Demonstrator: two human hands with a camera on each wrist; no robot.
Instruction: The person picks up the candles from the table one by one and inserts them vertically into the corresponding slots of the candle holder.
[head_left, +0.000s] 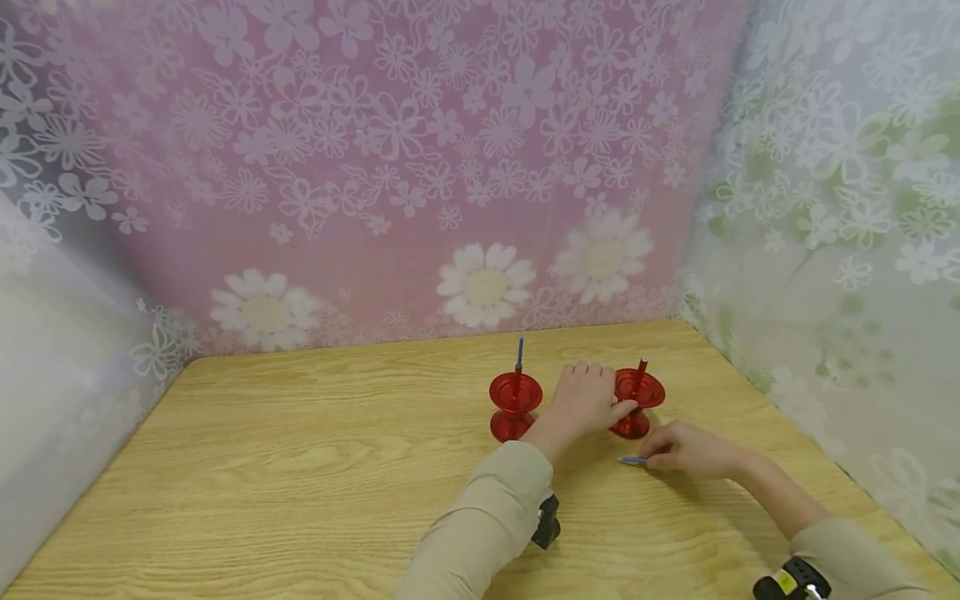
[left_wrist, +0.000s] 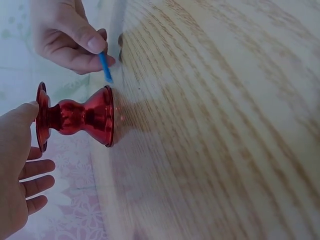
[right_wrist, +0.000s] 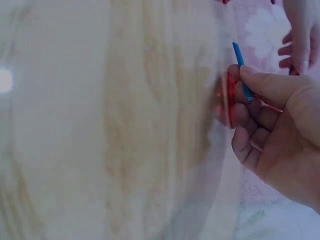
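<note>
Head view: the left hand point(head_left: 588, 398) rests against the right red candle holder point(head_left: 638, 406), thumb on its stem, fingers loosely extended rather than wrapped. Near it, the right hand point(head_left: 686, 450) pinches a small blue candle point(head_left: 633, 460) between thumb and forefinger, low over the wooden table point(head_left: 300, 467). Further left stands another red holder point(head_left: 515, 404) with a blue candle point(head_left: 519, 353).

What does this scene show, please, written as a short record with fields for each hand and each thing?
left hand: the left hand rests open against the right red holder, thumb at its stem
right hand: the right hand pinches a small blue candle low over the table
left red holder: the left red holder stands upright with a blue candle in it
right red holder: carries a red candle
backdrop: flowered cloth behind the table
</note>
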